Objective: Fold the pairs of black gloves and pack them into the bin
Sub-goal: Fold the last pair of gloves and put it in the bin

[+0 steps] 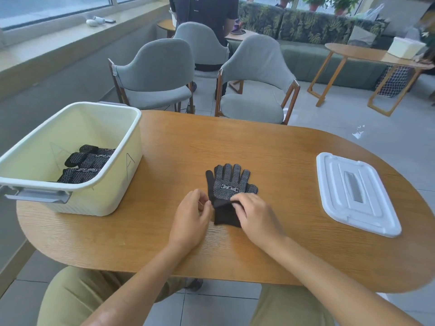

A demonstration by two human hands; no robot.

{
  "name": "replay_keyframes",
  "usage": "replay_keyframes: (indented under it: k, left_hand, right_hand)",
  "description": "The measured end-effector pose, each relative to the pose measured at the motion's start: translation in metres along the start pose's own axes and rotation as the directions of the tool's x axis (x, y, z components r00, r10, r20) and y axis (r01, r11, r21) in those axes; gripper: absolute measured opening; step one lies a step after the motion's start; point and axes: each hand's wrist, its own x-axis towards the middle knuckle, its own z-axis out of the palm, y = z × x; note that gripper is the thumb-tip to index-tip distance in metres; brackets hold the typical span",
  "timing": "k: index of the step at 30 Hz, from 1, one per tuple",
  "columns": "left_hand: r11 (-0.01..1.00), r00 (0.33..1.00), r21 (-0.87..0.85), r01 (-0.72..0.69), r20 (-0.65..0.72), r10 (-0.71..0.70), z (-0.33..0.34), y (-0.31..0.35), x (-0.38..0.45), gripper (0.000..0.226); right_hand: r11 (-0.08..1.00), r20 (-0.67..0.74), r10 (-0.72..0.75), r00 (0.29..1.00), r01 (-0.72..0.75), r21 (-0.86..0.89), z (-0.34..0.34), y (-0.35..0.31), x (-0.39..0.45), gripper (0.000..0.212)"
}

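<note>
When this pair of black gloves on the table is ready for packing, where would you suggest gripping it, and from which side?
Grip the pair of black gloves at the plain cuff end, from the near side. The fingers point away and splay, while the cuff forms one compact band, already pinched by the left hand and right hand.

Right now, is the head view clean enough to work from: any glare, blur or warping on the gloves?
Head view: daylight, soft and even; the glove pair is sharp, its dots readable. A pale sheen marks the table between both hands. Wide-angle bending curves the table edge and the bin.
</note>
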Motion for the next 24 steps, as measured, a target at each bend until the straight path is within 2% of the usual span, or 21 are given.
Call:
replay_keyframes:
  k: [3,5,9,12,14,15,17,20,24]
  left_hand:
    - [1.000,1.000,0.011,-0.003,0.006,0.003,-0.001,0.001,-0.001,0.011]
    - [1.000,1.000,0.014,-0.011,0.002,0.011,0.000,0.000,-0.001,0.011]
    - [1.000,1.000,-0.006,-0.015,-0.012,0.015,0.002,-0.003,0.000,0.010]
    - [0.999,0.999,0.004,-0.034,0.014,0.034,0.002,-0.003,0.001,0.010]
    - [0.996,0.996,0.026,-0.083,0.039,0.082,0.003,-0.003,-0.001,0.007]
    - [0.992,0.992,0.044,-0.117,0.055,0.115,0.003,-0.003,-0.002,0.008]
    - [0.979,0.979,0.091,-0.182,0.106,0.172,0.005,-0.004,-0.005,0.017]
    - [0.948,0.952,0.149,-0.280,0.172,0.254,0.006,-0.003,-0.008,0.025]
    - [0.913,0.924,0.191,-0.361,0.203,0.323,0.005,0.001,-0.009,0.030]
  right_hand:
    - [0.998,-0.103,-0.015,0.995,0.022,0.067,-0.012,-0.004,0.016,0.011]
    - [0.990,-0.057,-0.111,0.992,0.115,0.083,-0.011,-0.002,0.012,0.013]
    - [0.957,0.145,-0.289,0.946,0.287,0.035,0.003,0.020,-0.017,0.024]
    - [0.955,0.130,-0.288,0.949,0.295,-0.036,0.002,0.029,-0.022,0.026]
    - [0.942,0.117,-0.323,0.939,0.331,-0.056,0.000,0.026,-0.021,0.021]
    - [0.938,0.115,-0.333,0.936,0.341,-0.061,-0.001,0.025,-0.021,0.025]
    - [0.935,0.123,-0.339,0.933,0.349,-0.070,-0.001,0.024,-0.022,0.032]
    - [0.934,0.125,-0.337,0.933,0.348,-0.085,0.000,0.027,-0.024,0.022]
    - [0.982,0.054,-0.188,0.981,0.189,-0.016,0.002,0.026,-0.023,0.033]
